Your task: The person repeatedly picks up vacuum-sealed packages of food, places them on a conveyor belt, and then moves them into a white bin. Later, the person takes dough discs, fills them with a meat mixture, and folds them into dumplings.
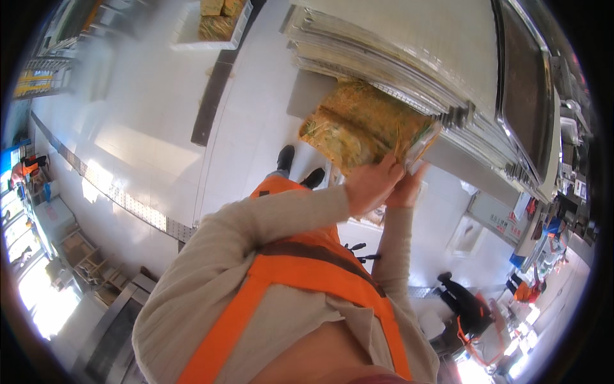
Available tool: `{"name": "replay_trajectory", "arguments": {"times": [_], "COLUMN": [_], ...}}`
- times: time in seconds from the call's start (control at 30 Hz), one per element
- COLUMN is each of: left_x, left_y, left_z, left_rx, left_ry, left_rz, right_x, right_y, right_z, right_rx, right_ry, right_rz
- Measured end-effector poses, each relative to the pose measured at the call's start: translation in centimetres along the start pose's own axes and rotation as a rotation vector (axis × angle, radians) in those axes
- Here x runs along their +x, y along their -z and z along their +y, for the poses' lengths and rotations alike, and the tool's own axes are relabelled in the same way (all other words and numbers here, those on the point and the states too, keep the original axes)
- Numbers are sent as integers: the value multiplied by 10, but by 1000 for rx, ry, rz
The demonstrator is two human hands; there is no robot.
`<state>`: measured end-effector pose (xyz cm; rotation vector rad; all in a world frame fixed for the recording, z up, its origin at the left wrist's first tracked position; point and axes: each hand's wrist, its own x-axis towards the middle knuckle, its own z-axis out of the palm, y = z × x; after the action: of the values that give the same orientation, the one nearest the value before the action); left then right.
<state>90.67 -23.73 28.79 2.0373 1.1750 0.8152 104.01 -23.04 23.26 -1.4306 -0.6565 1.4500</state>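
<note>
A large yellow-orange printed plastic package with a green leafy pattern lies beside a tall stack of trays, its near end towards me. My left hand reaches across my body and grips the near edge of the package. Close against it, my right hand is at the clear plastic end, its fingers partly hidden behind the left hand and the film. Both hands are slightly blurred. What supports the package from below is mostly hidden.
Stacked pale trays rise at the upper right, with a dark tray at their side. A white crate holding similar yellow packages stands on the floor. A printed carton sits at right. A person is farther off.
</note>
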Motion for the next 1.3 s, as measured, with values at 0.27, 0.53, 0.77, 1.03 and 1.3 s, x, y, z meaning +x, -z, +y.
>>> {"name": "replay_trajectory", "arguments": {"times": [0.27,0.53,0.77,1.03,1.3], "left_x": [-4,44,36,52,-36], "left_y": [-81,74,44,52,35], "left_z": [-72,-173,-182,-171,-131], "left_rx": [-180,-110,-684,-503,-1285], "left_ry": [-156,837,1060,1105,1253], "left_rz": [12,16,164,112,302], "right_x": [18,62,81,86,59], "right_y": [29,13,18,7,13], "right_z": [46,12,16,9,-41], "right_rx": [-6,-62,-130,-161,-308], "right_ry": [-199,-190,-265,-253,-112], "right_rz": [-56,-166,-182,-199,-184]}}
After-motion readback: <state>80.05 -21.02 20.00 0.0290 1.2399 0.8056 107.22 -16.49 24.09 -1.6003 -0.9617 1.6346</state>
